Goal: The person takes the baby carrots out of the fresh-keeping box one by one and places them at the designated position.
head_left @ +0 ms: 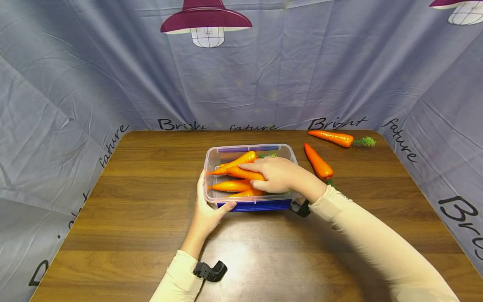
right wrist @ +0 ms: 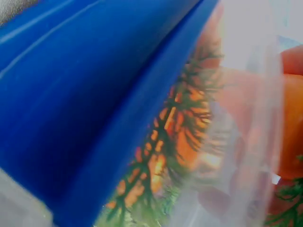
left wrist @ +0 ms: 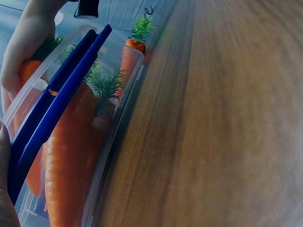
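Observation:
A clear plastic food container [head_left: 289, 152] with blue side clips [head_left: 260, 205] stands on the table with several orange toy carrots [head_left: 231, 186] inside. My left hand [head_left: 206, 214] grips its near left corner, thumb on the front and fingers along the left side. Over the container, my right hand [head_left: 277, 174] holds a carrot [head_left: 245, 173] between thumb and fingers, its tip pointing left. The palm hides that carrot's top end. In the left wrist view, carrots [left wrist: 71, 156] with green leaves show through the clear wall. Blue plastic [right wrist: 94, 94] fills much of the right wrist view.
Two more carrots lie on the wooden table [head_left: 151, 180] right of the container: one close by [head_left: 318, 162], the other near the back edge [head_left: 332, 137]. A grey printed curtain [head_left: 241, 84] hangs behind and at both sides.

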Demonstrator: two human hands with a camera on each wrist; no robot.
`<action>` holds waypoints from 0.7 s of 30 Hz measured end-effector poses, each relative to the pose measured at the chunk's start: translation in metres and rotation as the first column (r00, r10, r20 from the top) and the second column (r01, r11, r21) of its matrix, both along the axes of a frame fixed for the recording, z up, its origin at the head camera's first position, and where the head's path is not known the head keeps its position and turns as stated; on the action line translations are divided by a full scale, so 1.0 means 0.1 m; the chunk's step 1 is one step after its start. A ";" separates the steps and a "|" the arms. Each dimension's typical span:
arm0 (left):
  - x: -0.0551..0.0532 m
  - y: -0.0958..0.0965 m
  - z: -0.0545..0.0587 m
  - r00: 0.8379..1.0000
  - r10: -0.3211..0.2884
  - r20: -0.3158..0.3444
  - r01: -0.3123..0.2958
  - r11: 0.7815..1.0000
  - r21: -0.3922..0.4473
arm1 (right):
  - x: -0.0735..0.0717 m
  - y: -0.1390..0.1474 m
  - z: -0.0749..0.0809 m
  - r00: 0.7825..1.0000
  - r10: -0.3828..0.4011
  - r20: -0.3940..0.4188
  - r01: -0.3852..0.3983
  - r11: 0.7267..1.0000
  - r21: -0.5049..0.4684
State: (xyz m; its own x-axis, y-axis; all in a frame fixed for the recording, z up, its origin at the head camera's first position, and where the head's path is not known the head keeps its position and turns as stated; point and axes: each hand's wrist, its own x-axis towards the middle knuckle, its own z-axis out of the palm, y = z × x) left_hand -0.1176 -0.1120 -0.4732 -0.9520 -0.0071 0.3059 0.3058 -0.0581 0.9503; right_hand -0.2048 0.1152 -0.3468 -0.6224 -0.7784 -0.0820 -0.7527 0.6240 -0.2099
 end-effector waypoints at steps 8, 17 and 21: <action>0.01 0.00 0.01 1.000 0.013 0.012 -0.013 1.000 -0.015 | 0.10 0.18 0.10 0.988 -0.076 -0.131 0.066 0.995 -0.079; 0.01 -0.01 0.00 1.000 0.008 0.017 -0.007 1.000 -0.006 | 0.25 0.65 0.20 0.944 -0.284 -0.166 0.257 0.952 -0.165; 0.01 -0.01 0.00 1.000 0.024 0.015 -0.024 0.999 -0.027 | 0.29 0.96 0.19 0.897 -0.416 -0.151 0.390 0.904 -0.175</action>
